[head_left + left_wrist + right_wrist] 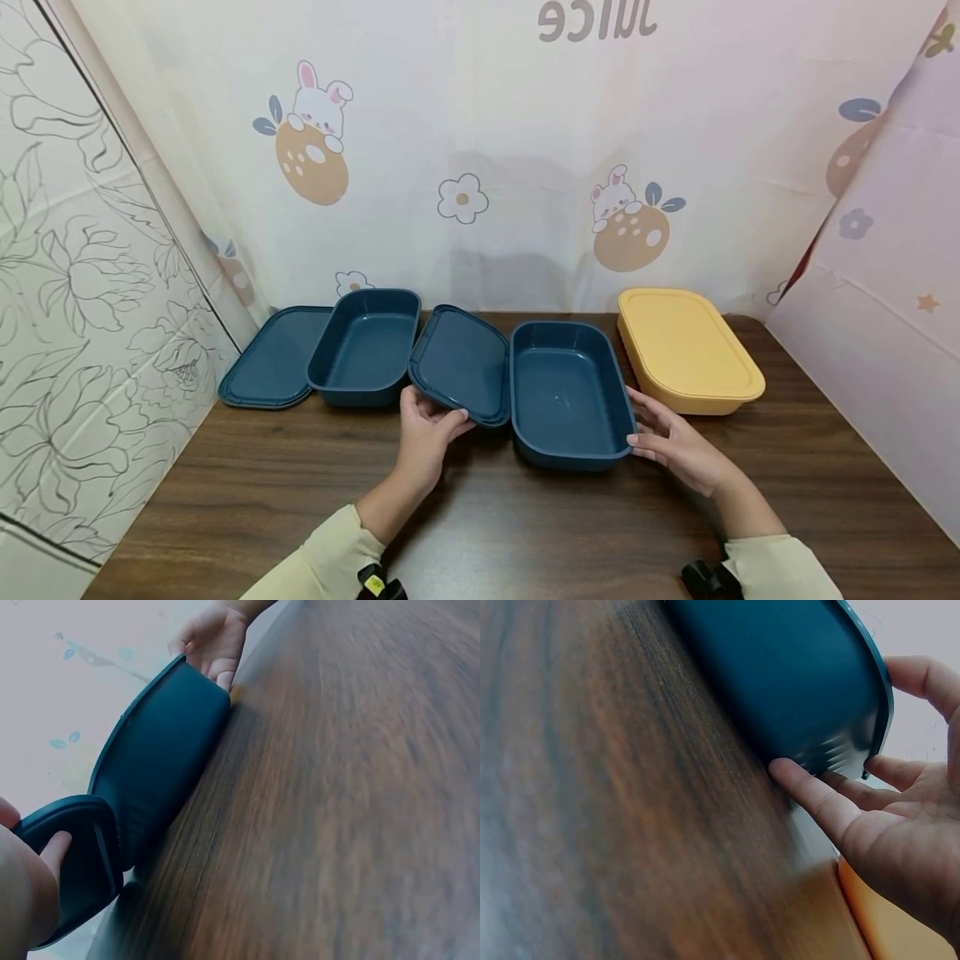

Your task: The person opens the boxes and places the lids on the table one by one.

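My left hand [427, 433] pinches the near edge of a dark blue lid [461, 362], thumb on top and fingers beneath. The lid is tilted, lying between two dark blue rectangular containers. My right hand [678, 446] touches the outer right side of the right-hand open container [573, 456], near its front corner. In the right wrist view, fingertips [787, 769] rest against that container's outer wall [780, 682], and none reaches inside. The left wrist view shows the held lid [105, 885] close beside the container's wall [161, 750].
Another open blue container [363, 346] stands at the back left, overlapping a second blue lid [273, 358]. A yellow lidded container [690, 346] is at the back right. A patterned curtain [517, 125] hangs behind the brown wooden table [540, 533].
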Available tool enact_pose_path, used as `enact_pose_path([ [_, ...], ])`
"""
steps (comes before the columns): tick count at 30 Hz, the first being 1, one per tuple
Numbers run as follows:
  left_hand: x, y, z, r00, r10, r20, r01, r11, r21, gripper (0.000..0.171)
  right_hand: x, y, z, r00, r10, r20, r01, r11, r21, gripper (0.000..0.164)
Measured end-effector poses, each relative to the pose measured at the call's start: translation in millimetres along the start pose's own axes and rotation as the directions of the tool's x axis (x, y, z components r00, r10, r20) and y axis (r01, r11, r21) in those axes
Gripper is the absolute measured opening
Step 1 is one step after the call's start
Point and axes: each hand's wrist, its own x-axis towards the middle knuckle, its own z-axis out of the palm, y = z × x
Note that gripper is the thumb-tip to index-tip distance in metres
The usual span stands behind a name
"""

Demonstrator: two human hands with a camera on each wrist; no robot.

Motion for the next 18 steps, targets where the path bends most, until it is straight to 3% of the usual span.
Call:
enact_pose_path([
  [8, -1.1, -5.8, 2.6, 0.992, -0.105, -0.073, 0.104, 0.994, -0.024, 0.070, 0, 1, 0, 1.000, 0.002, 0.005, -0.002, 1.000, -0.004, 0.077],
  [18, -0.4, -11.5, 3.1, 0.974, -0.157, -0.162, 0.151, 0.987, -0.046, 0.066, 1, 0, 2, 1.000, -0.017, 0.009, 0.017, 1.000, 0.004, 0.076],
])
